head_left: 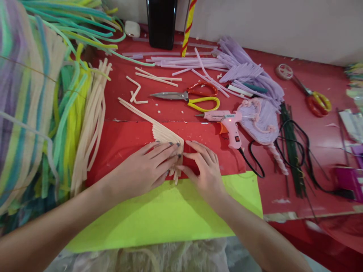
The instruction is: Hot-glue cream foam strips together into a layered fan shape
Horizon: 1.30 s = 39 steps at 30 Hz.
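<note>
A fan of cream pipe cleaners (167, 133), bent and laid side by side, rests on the red surface in front of me. Flat across its lower part lies my left hand (150, 164), fingers stretched out. My right hand (202, 162) is at the fan's right edge, its fingertips touching or very near the bent ends, with thumb and fingers apart. Short ends stick out below the left fingers, partly hidden. Two long strands reach up and left from the fan. Loose cut cream pieces (159, 78) lie beyond it.
Scissors (181, 95) and a pink glue gun (231, 122) with a black cord lie beyond my hands. Purple pipe cleaners (241, 64) and a purple piece (259, 121) lie farther right. Coloured bundles (28, 94) crowd the left. A yellow-green sheet (159, 215) covers the near edge.
</note>
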Each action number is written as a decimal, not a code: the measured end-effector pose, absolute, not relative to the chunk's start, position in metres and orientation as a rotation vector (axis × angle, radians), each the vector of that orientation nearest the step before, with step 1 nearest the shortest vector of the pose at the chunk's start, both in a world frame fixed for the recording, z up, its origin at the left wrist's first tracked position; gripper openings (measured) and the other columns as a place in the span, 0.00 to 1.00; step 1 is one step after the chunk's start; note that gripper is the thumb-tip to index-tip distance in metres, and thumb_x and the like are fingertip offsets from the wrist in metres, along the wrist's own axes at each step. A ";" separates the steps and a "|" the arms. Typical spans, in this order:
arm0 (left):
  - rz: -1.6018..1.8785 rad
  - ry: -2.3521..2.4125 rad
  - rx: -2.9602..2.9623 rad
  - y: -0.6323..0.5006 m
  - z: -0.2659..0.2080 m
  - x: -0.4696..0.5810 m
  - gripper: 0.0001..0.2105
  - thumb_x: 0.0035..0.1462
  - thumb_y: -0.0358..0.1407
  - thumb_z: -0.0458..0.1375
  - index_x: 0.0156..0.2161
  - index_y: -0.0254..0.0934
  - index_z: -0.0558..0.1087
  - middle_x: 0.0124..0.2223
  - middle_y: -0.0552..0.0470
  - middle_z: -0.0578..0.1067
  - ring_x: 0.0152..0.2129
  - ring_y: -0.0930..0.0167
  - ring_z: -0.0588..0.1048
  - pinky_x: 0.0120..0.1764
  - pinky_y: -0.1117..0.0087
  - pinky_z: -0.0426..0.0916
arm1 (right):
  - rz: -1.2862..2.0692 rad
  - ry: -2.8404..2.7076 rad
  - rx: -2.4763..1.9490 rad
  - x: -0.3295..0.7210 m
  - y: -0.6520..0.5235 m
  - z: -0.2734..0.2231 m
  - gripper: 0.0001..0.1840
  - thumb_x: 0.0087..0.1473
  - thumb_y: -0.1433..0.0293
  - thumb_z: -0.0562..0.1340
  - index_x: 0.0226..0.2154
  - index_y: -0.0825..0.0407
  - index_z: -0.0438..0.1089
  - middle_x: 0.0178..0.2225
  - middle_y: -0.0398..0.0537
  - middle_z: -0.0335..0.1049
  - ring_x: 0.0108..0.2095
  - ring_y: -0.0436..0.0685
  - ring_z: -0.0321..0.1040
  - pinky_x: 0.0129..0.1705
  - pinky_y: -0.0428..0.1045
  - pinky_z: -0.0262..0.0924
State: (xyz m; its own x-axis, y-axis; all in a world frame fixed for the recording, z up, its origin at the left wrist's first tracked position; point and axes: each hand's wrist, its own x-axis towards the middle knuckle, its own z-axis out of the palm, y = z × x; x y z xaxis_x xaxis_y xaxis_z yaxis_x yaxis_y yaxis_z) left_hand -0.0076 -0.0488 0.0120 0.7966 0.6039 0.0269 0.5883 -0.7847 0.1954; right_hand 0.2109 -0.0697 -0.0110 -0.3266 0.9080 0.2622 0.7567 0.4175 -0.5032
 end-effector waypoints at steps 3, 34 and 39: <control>0.135 0.941 2.798 -0.049 0.011 -0.008 0.22 0.64 0.35 0.48 0.62 0.35 0.60 0.66 0.44 0.58 0.61 0.62 0.59 0.62 0.57 0.53 | 0.379 -2.171 -1.410 0.209 -0.070 -0.011 0.15 0.54 0.61 0.64 0.43 0.48 0.67 0.55 0.52 0.67 0.57 0.61 0.61 0.55 0.59 0.57; 0.138 0.888 2.875 -0.044 0.008 -0.014 0.21 0.63 0.30 0.49 0.61 0.36 0.62 0.65 0.47 0.59 0.60 0.64 0.63 0.62 0.60 0.57 | 0.379 -2.082 -1.426 0.217 -0.064 -0.003 0.13 0.59 0.74 0.57 0.45 0.49 0.71 0.54 0.52 0.67 0.56 0.59 0.62 0.56 0.59 0.60; 0.130 0.891 2.910 -0.044 0.010 -0.014 0.21 0.62 0.29 0.49 0.61 0.36 0.62 0.65 0.47 0.59 0.60 0.64 0.63 0.62 0.60 0.55 | 0.402 -2.074 -1.428 0.218 -0.064 -0.005 0.13 0.59 0.74 0.57 0.45 0.48 0.71 0.54 0.51 0.67 0.55 0.59 0.62 0.55 0.59 0.60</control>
State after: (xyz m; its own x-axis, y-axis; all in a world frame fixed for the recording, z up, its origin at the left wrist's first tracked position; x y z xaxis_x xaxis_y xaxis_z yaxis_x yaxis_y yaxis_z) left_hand -0.0137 -0.0445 0.0095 0.8257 0.5616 0.0535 0.5534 -0.8247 0.1163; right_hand 0.2179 -0.0636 -0.0050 -0.2558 0.9217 0.2917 0.7457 0.3802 -0.5472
